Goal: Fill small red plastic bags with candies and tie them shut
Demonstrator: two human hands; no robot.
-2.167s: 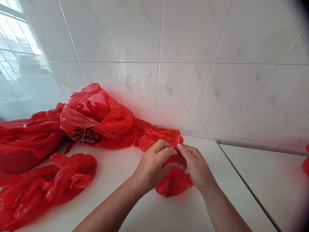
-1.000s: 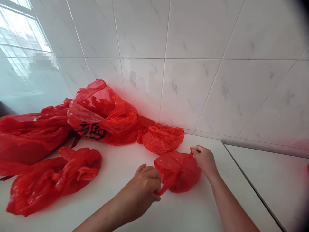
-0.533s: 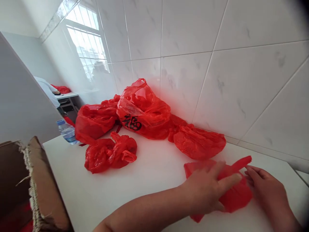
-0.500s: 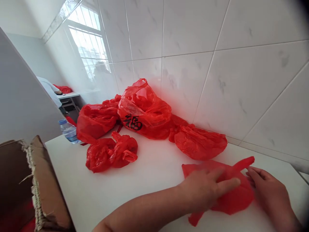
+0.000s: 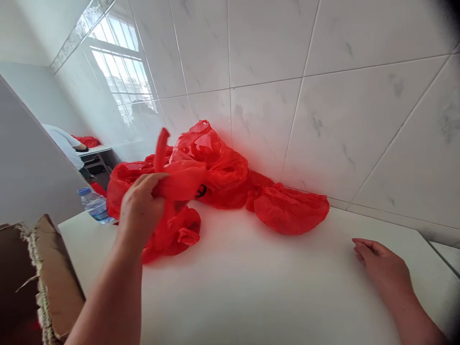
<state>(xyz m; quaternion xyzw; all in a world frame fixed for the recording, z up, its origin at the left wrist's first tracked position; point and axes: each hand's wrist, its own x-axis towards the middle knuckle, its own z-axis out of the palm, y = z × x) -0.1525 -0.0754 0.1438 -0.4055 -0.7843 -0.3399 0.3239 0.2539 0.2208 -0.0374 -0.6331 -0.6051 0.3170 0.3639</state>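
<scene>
My left hand is closed on a thin red mesh-like piece, a red vest or bag of soft cloth, too folded to tell, lifted above the table's left side. One strap-like strip of it stands up over my fingers. Behind and below it, a small knotted red plastic bag is partly hidden. My right hand hovers over the right of the white table, thumb and fingertips pinched together; nothing shows in them.
Against the tiled wall stand a large red plastic bag and a smaller red bag. A water bottle is at the table's left edge. A torn cardboard box stands lower left. Further back is a person's white sleeve.
My left hand has picked up the red piece from the table's right side and carried it left. My right hand stays at the right, apart from it.
</scene>
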